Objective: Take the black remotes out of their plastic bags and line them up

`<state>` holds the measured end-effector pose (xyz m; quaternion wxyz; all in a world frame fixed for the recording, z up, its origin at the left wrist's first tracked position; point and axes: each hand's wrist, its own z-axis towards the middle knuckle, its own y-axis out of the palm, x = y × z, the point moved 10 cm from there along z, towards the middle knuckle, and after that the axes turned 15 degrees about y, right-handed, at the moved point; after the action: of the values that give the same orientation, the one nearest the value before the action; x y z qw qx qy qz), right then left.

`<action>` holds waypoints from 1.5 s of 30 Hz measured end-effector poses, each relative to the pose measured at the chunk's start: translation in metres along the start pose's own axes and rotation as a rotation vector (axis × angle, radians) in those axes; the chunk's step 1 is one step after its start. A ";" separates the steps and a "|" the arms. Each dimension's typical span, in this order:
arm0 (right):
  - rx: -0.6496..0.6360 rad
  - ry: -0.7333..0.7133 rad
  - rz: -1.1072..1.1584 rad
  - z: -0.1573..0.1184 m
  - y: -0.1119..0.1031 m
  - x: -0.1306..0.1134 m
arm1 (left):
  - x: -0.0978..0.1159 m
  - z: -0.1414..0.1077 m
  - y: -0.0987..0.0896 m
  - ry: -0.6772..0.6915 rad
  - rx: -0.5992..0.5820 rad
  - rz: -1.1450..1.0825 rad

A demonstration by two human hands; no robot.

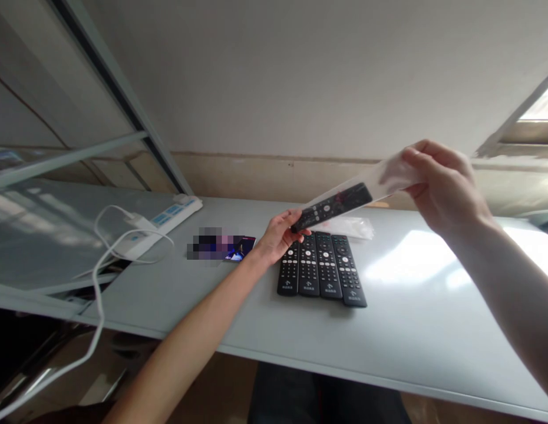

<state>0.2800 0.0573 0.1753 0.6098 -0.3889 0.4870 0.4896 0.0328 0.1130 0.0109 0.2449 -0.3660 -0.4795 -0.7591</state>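
Note:
A black remote control [333, 207] lies inside a clear plastic bag [389, 175], held up at a slant above the table. My left hand [280, 235] pinches the remote's lower left end. At the upper right, my right hand [446, 182] is closed on the other end of the bag. Below them, several black remotes [329, 274] lie side by side on the table, the rightmost a little angled. More clear plastic bags [351, 227] lie flat just behind those remotes.
A phone [241, 248] with its screen lit lies left of the remotes. Farther left are a white power strip [163, 227] and a white cable [97, 282] hanging over the front edge of the grey table [194, 312]. A metal frame [119, 76] stands at the left, a wall behind.

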 end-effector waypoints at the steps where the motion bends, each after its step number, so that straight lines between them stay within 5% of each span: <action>1: 0.022 0.013 0.026 0.003 -0.007 0.004 | 0.000 0.000 -0.001 0.000 0.011 0.009; 7: 0.175 0.080 0.143 0.007 -0.054 0.051 | 0.002 -0.001 -0.021 0.026 0.170 0.069; 11: 0.476 0.139 0.367 -0.003 -0.104 0.096 | 0.012 0.002 -0.031 0.123 0.262 0.033; 13: 0.553 0.242 0.434 -0.008 -0.111 0.127 | 0.014 0.003 -0.034 0.154 0.298 0.001; 17: 0.411 0.348 0.397 -0.011 -0.079 0.171 | 0.009 0.005 -0.026 0.134 0.211 -0.036; 22: 0.292 0.325 0.342 -0.017 -0.041 0.188 | 0.004 0.002 -0.029 0.100 0.230 -0.035; 29: 0.202 0.220 -0.009 -0.008 -0.023 0.179 | 0.001 0.001 -0.029 0.050 0.255 -0.023; 36: 0.317 0.013 -0.372 -0.009 -0.032 0.157 | -0.003 -0.001 -0.036 -0.022 0.313 0.049; 41: 0.214 -0.190 -0.894 -0.027 0.001 0.138 | 0.000 -0.002 -0.037 -0.026 0.348 0.076; 45: 0.097 -0.179 -0.935 -0.029 0.015 0.153 | 0.002 -0.002 -0.038 -0.015 0.369 0.091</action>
<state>0.2660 0.0664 0.0193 0.8218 -0.4937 0.2275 0.1709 0.0040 0.1274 -0.0088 0.3382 -0.3418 -0.5955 -0.6436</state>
